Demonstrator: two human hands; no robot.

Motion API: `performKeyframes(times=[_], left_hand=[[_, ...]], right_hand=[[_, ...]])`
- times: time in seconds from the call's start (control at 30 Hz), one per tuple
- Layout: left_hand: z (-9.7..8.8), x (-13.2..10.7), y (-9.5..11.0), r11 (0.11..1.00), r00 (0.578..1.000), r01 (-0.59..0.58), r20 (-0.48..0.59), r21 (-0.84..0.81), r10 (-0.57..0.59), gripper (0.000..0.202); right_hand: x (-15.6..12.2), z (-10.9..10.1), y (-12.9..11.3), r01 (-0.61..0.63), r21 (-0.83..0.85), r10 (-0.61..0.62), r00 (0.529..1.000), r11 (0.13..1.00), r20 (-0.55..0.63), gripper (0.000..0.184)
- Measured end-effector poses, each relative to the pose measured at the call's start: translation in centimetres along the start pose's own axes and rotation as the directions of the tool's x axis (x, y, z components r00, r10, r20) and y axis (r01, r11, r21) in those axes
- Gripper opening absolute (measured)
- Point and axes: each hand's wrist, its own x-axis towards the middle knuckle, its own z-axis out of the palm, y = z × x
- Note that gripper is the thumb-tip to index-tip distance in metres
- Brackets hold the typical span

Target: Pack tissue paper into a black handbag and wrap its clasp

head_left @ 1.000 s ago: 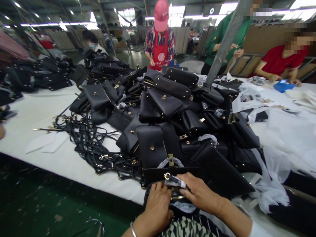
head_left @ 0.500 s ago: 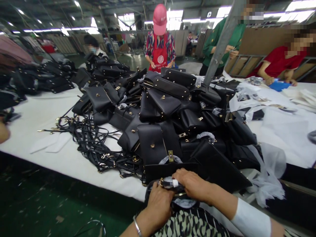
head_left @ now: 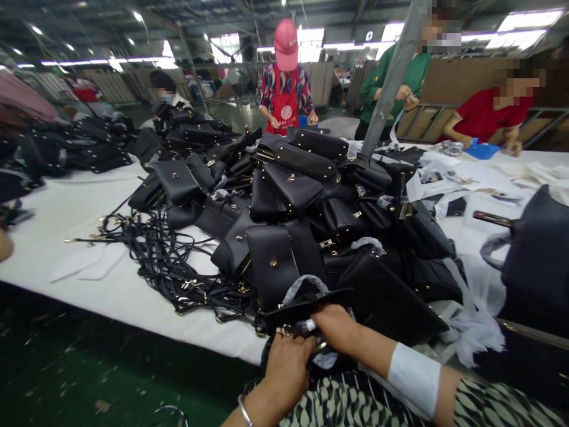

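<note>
A long white worktop runs through a factory hall with strip lights overhead and a dark green floor below. A heap of black bags covers its middle, with a tangle of black straps and gold clips to the left and white wrapping paper to the right. At the near edge, the left hand and right hand both close on a black bag by its wrapped handle and gold ring, its flap lifted. Across the worktop stand a person in a pink cap, one in green and one in red.
</note>
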Motion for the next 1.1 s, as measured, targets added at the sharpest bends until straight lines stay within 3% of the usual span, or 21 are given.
performKeyframes(times=[0.17,0.37,0.47,0.6,0.73,0.8,0.97,1.1], left_hand=[[0.1,-0.1,-0.4,1.000,0.999,-0.029,0.026,0.009,0.029,0.053],[0.8,0.0,-1.1,0.999,0.999,-0.036,-0.030,-0.030,0.035,0.055],[0.6,0.0,-0.8,0.998,0.998,-0.048,-0.034,-0.040,0.046,0.049],[0.6,0.1,-0.8,0.995,0.997,-0.082,-0.011,-0.048,0.081,0.045],[0.9,0.1,-1.4,0.996,0.997,-0.073,-0.009,-0.054,0.073,0.049],[0.9,-0.1,-1.6,0.995,0.997,-0.077,-0.028,-0.056,0.076,0.050],[0.5,-0.4,-1.4,0.996,0.997,-0.068,-0.042,-0.061,0.066,0.042],[0.8,0.0,-1.3,0.994,0.996,-0.069,-0.056,-0.082,0.065,0.046]], right_hand=[[1.5,-0.3,0.0,-0.024,-0.067,0.029,0.997,0.997,0.066,0.040],[-1.0,-2.4,0.5,0.141,0.069,-0.154,0.960,0.988,0.233,0.033],[-1.3,-2.6,0.4,0.138,0.089,-0.158,0.944,0.986,0.291,0.041],[1.4,-1.9,0.4,0.041,0.012,-0.043,0.926,0.999,0.375,0.041],[4.0,-1.8,0.9,0.048,0.023,-0.053,0.870,0.999,0.491,0.032],[3.9,-1.9,0.9,0.061,0.047,-0.076,0.875,0.997,0.478,0.031],[1.3,-2.3,0.3,0.122,0.102,-0.145,0.957,0.987,0.252,0.031],[0.9,-1.8,0.0,0.197,0.220,-0.233,0.961,0.955,0.150,0.037]])
